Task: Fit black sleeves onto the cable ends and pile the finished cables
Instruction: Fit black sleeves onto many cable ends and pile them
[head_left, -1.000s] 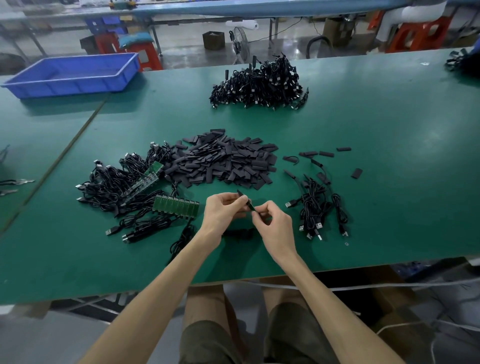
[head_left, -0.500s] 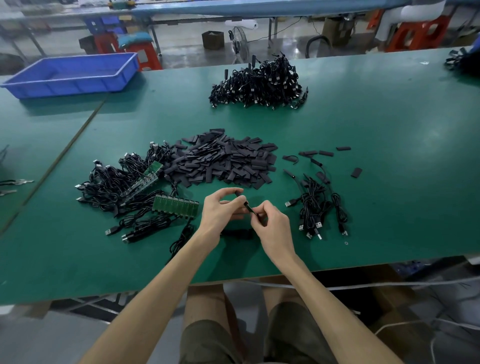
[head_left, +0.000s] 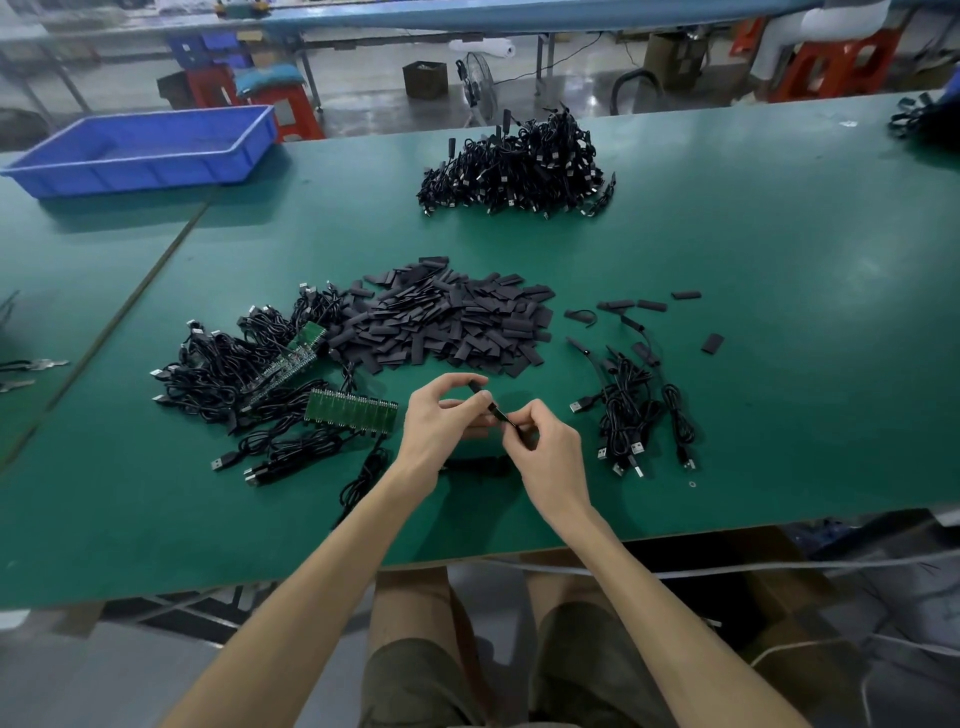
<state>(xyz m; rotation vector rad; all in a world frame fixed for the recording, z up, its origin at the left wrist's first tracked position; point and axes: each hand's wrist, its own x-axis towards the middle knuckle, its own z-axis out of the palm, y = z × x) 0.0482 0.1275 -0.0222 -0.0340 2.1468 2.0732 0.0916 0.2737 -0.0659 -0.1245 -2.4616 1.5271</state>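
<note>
You are at the fitting step: your left grip (head_left: 441, 421) pinches one black sleeve (head_left: 483, 397) between thumb and forefinger. Your right grip (head_left: 550, 447) is closed on the thin end of a cable (head_left: 475, 464), whose bundled length lies on the counter (head_left: 779, 322) just beneath your hands. Sleeve and cable end meet between your fingertips, above the near middle of the counter. How far the end has gone into the sleeve is too small to tell, so treat it as not yet seated. The next move calls for a straight push along the sleeve's axis, with the sleeve held firm so it does not buckle or twist off line. Then the cable goes onto a pile; the small bunch of cables (head_left: 634, 415) just to your right seems the likely place, though the big heap (head_left: 519, 161) at the far side could be it instead. After that you need a fresh piece from the sleeve pile (head_left: 447, 322) just beyond your hands, and a bare cable from the tangle (head_left: 244, 369) on the near left.
</note>
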